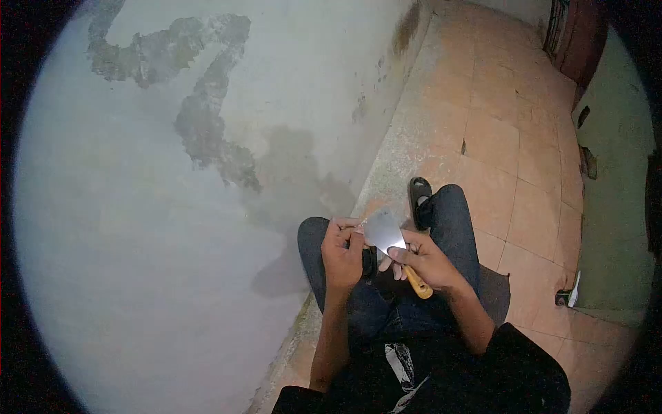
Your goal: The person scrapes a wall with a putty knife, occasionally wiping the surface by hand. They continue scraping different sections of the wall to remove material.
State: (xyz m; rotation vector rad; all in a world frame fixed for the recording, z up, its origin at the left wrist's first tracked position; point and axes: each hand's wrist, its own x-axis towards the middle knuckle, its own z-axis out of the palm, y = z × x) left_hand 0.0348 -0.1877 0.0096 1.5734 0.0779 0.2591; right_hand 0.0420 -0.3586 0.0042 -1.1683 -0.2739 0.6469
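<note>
A putty knife [385, 231] with a broad shiny metal blade and a yellow handle is held over my lap. My right hand [429, 262] grips it where blade and handle meet, the thumb lying on top. The handle's end sticks out below that hand, toward my body. My left hand [342, 254] is at the blade's left edge, fingers curled and pinched against it. Whether anything small lies between those fingertips and the metal is too fine to make out.
A pale wall [138, 241] with rough grey bare patches [207, 117] rises close on my left. Orange floor tiles [483, 138] run ahead and right. A small dark object with a white upright part [567, 297] stands by the greenish surface [617, 228] at right.
</note>
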